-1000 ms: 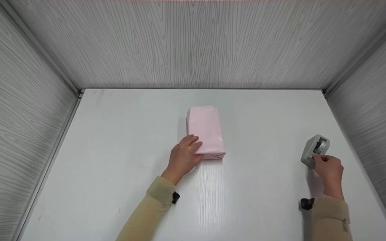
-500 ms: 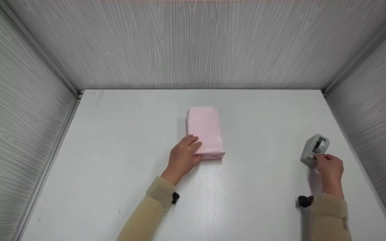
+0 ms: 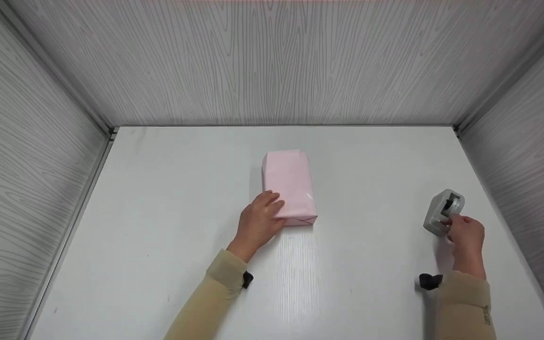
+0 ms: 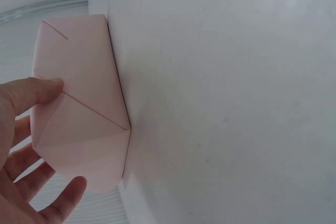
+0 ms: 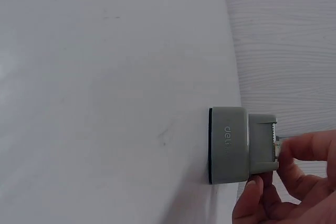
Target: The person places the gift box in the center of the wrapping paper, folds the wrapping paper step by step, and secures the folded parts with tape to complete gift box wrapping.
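A pink paper-wrapped box (image 3: 288,182) lies on the white table, its folded end facing the person. My left hand (image 3: 259,222) holds the box's near left corner. In the left wrist view the thumb (image 4: 47,90) presses the end's fold lines, while the other fingers go round the side. Over at the right stands a grey tape dispenser (image 3: 437,212). My right hand (image 3: 465,235) is at its cutter end. In the right wrist view the fingertips (image 5: 291,150) pinch the tape (image 5: 278,148) just behind the toothed cutter; other fingers are beneath the dispenser's head.
The white table (image 3: 158,198) is bounded by a grey wood-grain back wall (image 3: 272,61) and side walls (image 3: 26,141). The dispenser stands close to the table's right edge. A dark wrist camera (image 3: 430,282) sits beside the right cuff.
The right hand's fingertips draw back slightly from the cutter, then move a little toward the tape roll. The left hand and the box stay nearly in place.
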The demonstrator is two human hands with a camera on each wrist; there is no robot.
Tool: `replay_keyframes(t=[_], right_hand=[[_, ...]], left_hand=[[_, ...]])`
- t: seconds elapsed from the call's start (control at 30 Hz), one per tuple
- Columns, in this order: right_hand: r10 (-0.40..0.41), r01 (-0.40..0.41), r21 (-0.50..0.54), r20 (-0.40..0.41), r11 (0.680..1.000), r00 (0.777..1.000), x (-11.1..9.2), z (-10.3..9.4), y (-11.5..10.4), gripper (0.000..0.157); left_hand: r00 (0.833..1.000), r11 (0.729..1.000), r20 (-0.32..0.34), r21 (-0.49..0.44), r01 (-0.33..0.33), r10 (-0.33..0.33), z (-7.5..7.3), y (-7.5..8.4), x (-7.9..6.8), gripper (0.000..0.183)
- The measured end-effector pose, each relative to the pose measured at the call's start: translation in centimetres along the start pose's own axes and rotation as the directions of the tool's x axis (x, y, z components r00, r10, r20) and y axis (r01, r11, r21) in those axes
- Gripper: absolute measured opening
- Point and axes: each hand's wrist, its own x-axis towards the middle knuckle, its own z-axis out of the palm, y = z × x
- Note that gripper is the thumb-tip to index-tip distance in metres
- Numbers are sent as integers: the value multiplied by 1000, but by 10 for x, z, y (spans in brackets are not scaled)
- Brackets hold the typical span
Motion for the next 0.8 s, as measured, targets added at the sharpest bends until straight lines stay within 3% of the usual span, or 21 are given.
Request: replay_keyframes(t=[0.2, 0.27, 0.43, 0.8], right_hand=[[32, -34, 42, 53, 999, 998, -4, -1, -1, 62], [60, -70, 128, 82, 989, 995, -5, 0, 0, 61], [100, -136, 349, 121, 927, 988, -8, 3, -1, 52], [153, -182, 519, 99, 835, 983, -13, 5, 1, 62]], left_hand=[[1000, 1000, 7, -2, 6, -6, 0, 1, 0, 40], [1000, 1000, 8, -12, 6, -6, 0, 1, 0, 40], [1000, 1000, -3, -23, 1, -2, -1, 1, 0, 40], [998, 999, -51, -4, -33, 33, 2, -1, 0, 40]])
